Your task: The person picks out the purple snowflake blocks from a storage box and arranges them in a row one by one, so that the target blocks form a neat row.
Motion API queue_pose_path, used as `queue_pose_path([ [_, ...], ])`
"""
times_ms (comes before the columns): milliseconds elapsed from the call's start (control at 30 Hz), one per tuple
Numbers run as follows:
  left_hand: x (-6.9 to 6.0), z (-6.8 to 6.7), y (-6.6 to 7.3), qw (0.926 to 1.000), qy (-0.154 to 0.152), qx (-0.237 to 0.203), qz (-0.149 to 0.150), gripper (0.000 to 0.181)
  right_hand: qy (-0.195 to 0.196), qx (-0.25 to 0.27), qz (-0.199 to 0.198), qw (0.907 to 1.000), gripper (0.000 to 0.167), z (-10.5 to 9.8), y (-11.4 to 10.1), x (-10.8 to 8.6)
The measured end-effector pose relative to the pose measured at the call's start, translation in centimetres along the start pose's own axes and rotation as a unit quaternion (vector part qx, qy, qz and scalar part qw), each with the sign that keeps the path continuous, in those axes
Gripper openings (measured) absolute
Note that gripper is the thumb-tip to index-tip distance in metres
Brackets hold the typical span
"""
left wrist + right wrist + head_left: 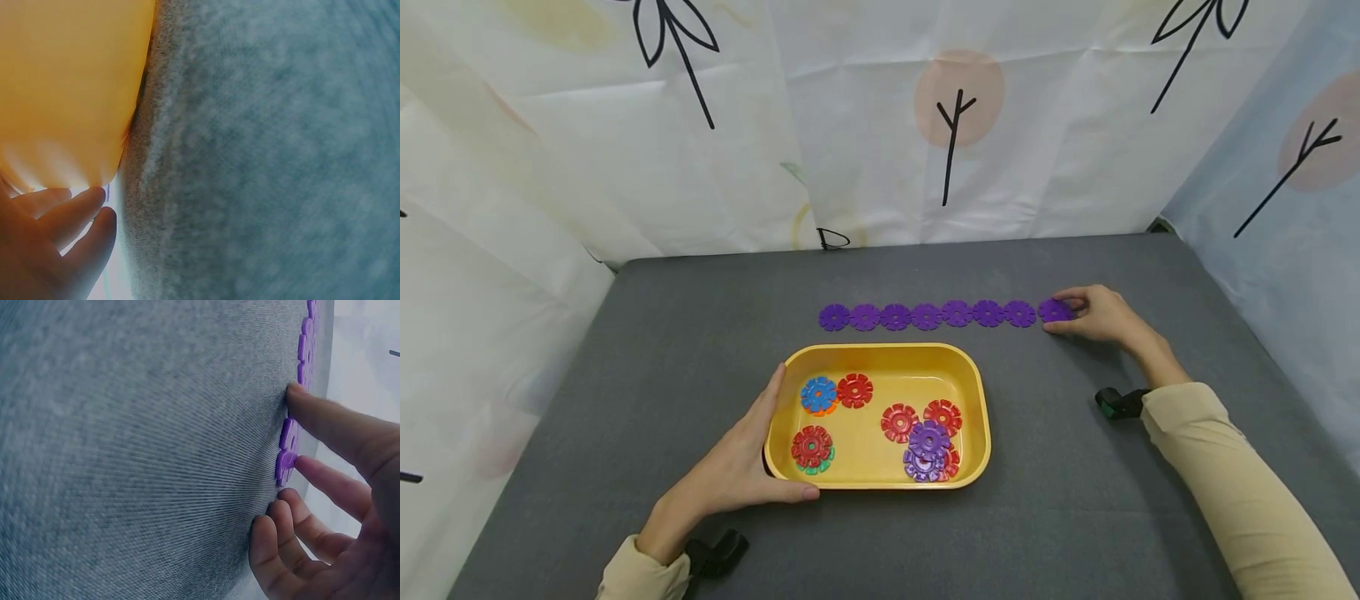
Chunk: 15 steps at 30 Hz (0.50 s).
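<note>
My right hand (1096,315) holds a purple snowflake disc (1056,310) at the right end of a row, pinched between thumb and forefinger. In the right wrist view the thumb lies at one edge of this disc (289,434) and the forefinger at the other; the other fingers are bent near the cloth. Several more purple discs (926,316) run leftward in a line, edges meeting or nearly so. Around the left end of a yellow tray (880,348) my left hand (737,467) grips, thumb along the front rim. Its fingertips touch the tray wall (75,94) in the left wrist view.
Inside the tray lie red discs (854,390), a blue disc (818,393) over an orange one, a red one over green, and overlapping purple discs (929,439). Grey cloth (1075,517) covers the table. Printed white curtains (865,125) stand behind and beside it.
</note>
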<state>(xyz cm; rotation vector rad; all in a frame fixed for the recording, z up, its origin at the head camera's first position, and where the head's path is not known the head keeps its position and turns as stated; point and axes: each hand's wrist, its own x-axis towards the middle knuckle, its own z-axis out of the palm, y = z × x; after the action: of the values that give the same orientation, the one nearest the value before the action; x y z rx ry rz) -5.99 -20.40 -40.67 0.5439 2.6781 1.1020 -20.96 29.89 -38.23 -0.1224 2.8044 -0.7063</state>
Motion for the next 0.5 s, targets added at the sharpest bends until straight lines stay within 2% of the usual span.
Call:
queue_pose_path([
  [500,0.00,0.06,-0.12,1.0000,0.000,-0.004,0.000,0.148,-0.030,0.008,-0.021,0.9993,0.061,-0.06,-0.16,-0.01],
])
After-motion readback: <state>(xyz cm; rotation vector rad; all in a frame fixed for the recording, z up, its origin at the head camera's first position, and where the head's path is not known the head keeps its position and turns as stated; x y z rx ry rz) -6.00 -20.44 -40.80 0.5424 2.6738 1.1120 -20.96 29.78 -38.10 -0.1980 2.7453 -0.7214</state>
